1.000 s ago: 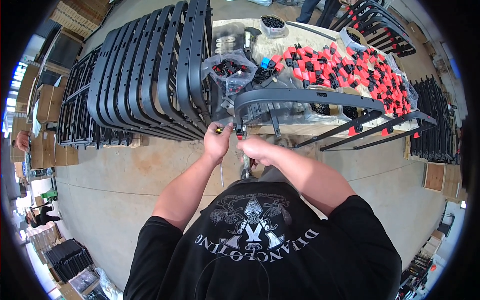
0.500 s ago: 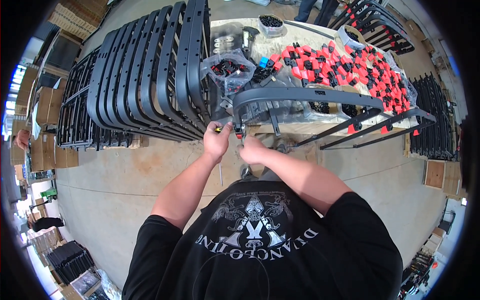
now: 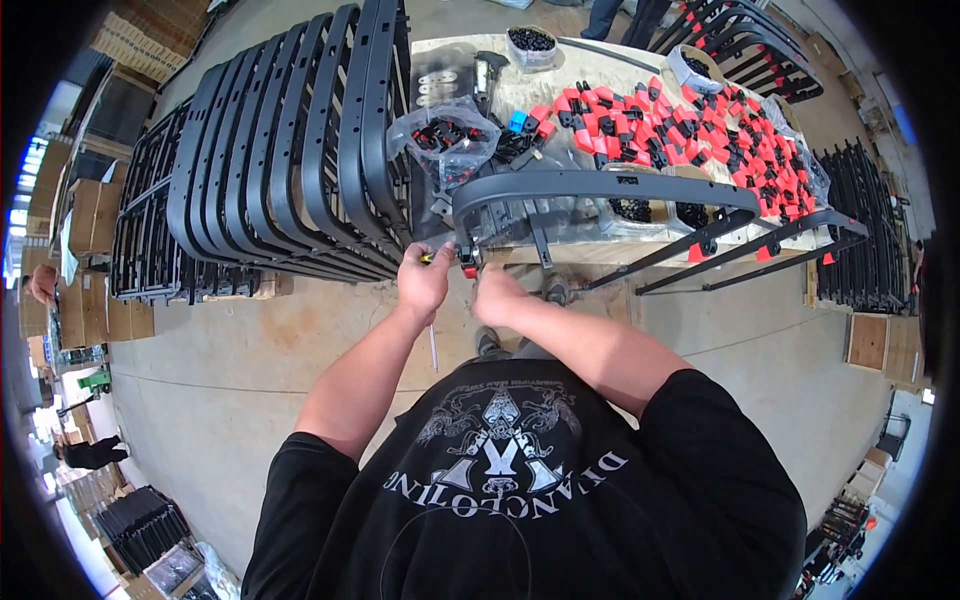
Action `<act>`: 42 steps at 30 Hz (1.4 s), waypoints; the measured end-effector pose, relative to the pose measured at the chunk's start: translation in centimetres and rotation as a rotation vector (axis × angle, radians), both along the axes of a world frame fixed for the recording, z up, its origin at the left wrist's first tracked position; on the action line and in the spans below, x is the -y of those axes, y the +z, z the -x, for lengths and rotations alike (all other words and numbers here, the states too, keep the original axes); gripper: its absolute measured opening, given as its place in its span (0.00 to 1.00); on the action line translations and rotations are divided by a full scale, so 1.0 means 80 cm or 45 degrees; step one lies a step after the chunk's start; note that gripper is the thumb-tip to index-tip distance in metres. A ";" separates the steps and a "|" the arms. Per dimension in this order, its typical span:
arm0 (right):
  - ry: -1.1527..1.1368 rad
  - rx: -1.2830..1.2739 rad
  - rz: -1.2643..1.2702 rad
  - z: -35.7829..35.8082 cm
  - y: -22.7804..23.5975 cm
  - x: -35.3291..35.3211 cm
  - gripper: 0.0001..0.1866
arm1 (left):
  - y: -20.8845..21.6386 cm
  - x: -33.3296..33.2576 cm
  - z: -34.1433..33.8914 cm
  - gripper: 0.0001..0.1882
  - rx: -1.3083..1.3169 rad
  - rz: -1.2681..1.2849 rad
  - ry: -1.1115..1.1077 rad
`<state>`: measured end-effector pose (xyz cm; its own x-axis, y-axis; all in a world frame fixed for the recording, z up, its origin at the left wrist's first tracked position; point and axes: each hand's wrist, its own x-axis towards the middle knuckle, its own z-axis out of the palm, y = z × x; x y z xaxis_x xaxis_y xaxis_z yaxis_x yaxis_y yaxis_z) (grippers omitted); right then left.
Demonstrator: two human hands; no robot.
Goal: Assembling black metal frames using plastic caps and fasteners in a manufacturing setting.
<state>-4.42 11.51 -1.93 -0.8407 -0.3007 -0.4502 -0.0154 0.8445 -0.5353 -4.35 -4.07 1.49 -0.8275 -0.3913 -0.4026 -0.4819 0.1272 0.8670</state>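
Note:
My left hand (image 3: 423, 285) is closed around a screwdriver; a bit of its yellow-and-black handle (image 3: 427, 258) shows at the fingers, and its thin metal shaft (image 3: 433, 350) points down toward the floor. Its thumb side is close to the near end of a dark grey curved tube frame (image 3: 600, 185). On that end sits a red-and-black plastic fitting (image 3: 470, 270). My right hand (image 3: 498, 296) is just right of the fitting, fingers curled in; what they hold, if anything, is hidden behind the hand.
Behind the frame a worktable (image 3: 560, 75) bears a heap of red-and-black fittings (image 3: 640, 125), a plastic bag of parts (image 3: 445, 140), a hammer (image 3: 487, 75) and a tub of small black parts (image 3: 530, 45). Dark frames (image 3: 270, 150) stand stacked at left. A person's legs (image 3: 625, 20) show beyond the table.
The view has shifted slightly, so the table and frames sit a little further left. The red fitting shows more between my hands. Both hands keep nearly the same place at the frame end.

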 end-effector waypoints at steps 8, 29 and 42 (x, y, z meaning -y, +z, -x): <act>-0.495 0.982 0.867 0.003 0.081 -0.005 0.13 | -0.009 0.002 -0.002 0.14 -0.105 0.084 -0.018; -0.330 0.850 0.502 -0.003 0.102 -0.003 0.18 | 0.019 0.012 0.001 0.13 0.146 -0.239 0.005; -0.490 1.056 0.797 0.001 0.108 -0.008 0.12 | 0.049 0.013 0.013 0.13 0.297 -0.410 0.023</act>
